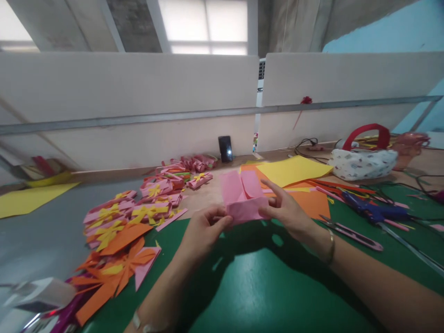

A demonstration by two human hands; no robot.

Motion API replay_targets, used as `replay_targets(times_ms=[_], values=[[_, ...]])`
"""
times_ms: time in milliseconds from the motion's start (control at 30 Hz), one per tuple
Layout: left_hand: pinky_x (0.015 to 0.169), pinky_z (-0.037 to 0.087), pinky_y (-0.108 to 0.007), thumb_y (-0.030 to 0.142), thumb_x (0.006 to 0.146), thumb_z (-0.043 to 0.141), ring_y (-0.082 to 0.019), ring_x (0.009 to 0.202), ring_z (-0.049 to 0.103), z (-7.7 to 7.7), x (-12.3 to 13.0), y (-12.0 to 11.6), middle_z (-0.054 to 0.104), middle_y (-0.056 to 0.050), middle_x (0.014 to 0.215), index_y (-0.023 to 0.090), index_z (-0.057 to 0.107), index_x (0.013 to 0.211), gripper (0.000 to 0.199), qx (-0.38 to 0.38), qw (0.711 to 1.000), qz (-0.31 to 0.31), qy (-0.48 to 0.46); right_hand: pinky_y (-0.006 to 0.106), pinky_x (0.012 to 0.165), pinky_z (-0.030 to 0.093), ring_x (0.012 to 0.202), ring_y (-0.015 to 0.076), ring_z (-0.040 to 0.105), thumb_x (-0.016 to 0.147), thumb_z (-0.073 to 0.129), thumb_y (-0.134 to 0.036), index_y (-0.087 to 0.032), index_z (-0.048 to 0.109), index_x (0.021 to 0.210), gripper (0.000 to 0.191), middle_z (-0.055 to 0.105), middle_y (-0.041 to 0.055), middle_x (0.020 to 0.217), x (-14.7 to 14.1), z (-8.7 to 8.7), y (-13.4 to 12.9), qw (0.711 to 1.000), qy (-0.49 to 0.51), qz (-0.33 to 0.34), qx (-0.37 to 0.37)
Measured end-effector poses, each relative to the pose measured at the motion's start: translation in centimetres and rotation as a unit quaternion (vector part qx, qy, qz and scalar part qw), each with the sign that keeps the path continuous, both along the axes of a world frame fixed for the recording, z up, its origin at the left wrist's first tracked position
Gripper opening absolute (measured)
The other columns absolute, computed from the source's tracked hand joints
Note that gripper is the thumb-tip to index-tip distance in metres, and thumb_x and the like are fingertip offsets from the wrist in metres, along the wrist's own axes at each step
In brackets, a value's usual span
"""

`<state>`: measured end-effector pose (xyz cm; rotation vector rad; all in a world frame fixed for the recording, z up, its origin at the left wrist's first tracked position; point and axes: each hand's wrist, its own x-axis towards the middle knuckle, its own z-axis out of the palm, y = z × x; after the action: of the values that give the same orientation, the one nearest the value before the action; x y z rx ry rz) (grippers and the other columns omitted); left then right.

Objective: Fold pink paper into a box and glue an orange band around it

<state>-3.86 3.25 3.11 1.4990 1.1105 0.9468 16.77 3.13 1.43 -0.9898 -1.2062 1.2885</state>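
A folded piece of pink paper (244, 210), box-like with raised flaps at its far side, is held up above the green mat (243, 286). My left hand (208, 229) pinches its near left corner between thumb and fingers. At the near right corner, my right hand (286, 208) grips it with the thumb in front, while the index finger stretches out along the right side. Behind the pink paper lie yellow sheets (294, 170) and an orange sheet (314, 203). To the right of my right hand rests a pink-handled utility knife (357, 233).
Pink paper pieces with yellow bows (149, 212) and orange paper cutouts (128, 259) pile up at left. A phone (225, 149) leans on the partition. At right are a blue glue gun (374, 210) and a white bag with a red handle (362, 164). A white adapter (45, 293) stands front left.
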Motion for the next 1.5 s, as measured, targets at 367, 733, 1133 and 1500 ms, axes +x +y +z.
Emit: replay_targets(times_ms=[367, 733, 1133, 1500], values=[[0.063, 0.042, -0.028, 0.007, 0.065, 0.046, -0.018, 0.069, 0.058, -0.6, -1.0, 0.5, 0.064, -0.004, 0.071, 0.017, 0.067, 0.069, 0.024, 0.188, 0.917, 0.004, 0.352, 0.028, 0.069, 0.046, 0.076, 0.0164, 0.06, 0.072, 0.06, -0.011, -0.018, 0.072, 0.081, 0.016, 0.068, 0.0036, 0.082, 0.0, -2.1, 0.5, 0.921, -0.349, 0.018, 0.172], [0.074, 0.047, -0.032, 0.017, 0.063, 0.062, -0.023, 0.086, 0.061, 0.1, -0.6, -1.2, 0.065, -0.009, 0.098, 0.017, 0.06, 0.105, 0.042, 0.099, 0.949, -0.101, 0.282, 0.024, 0.059, 0.041, 0.067, 0.0125, 0.053, 0.065, 0.065, -0.01, -0.019, 0.069, 0.077, 0.015, 0.059, 0.0, 0.076, -0.9, -1.4, -0.6, 0.904, -0.384, 0.067, 0.177], [0.095, 0.036, -0.043, 0.028, 0.069, 0.068, -0.028, 0.117, 0.04, -1.9, 1.6, -1.3, 0.042, -0.008, 0.125, 0.031, 0.055, 0.115, 0.048, 0.289, 0.868, 0.062, 0.398, 0.024, 0.063, 0.039, 0.07, 0.0134, 0.052, 0.073, 0.064, -0.018, -0.016, 0.065, 0.076, 0.004, 0.058, 0.0018, 0.076, -1.1, -1.3, -0.7, 0.884, -0.423, 0.028, 0.195], [0.083, 0.038, -0.041, 0.034, 0.081, 0.045, -0.027, 0.105, 0.046, -4.7, 2.6, 1.1, 0.053, -0.009, 0.105, 0.02, 0.062, 0.085, 0.022, 0.231, 0.862, 0.032, 0.449, 0.022, 0.057, 0.04, 0.062, 0.0112, 0.052, 0.067, 0.058, -0.008, -0.015, 0.066, 0.081, 0.018, 0.06, -0.0004, 0.07, -1.1, -3.4, 0.6, 0.899, -0.416, 0.035, 0.129]])
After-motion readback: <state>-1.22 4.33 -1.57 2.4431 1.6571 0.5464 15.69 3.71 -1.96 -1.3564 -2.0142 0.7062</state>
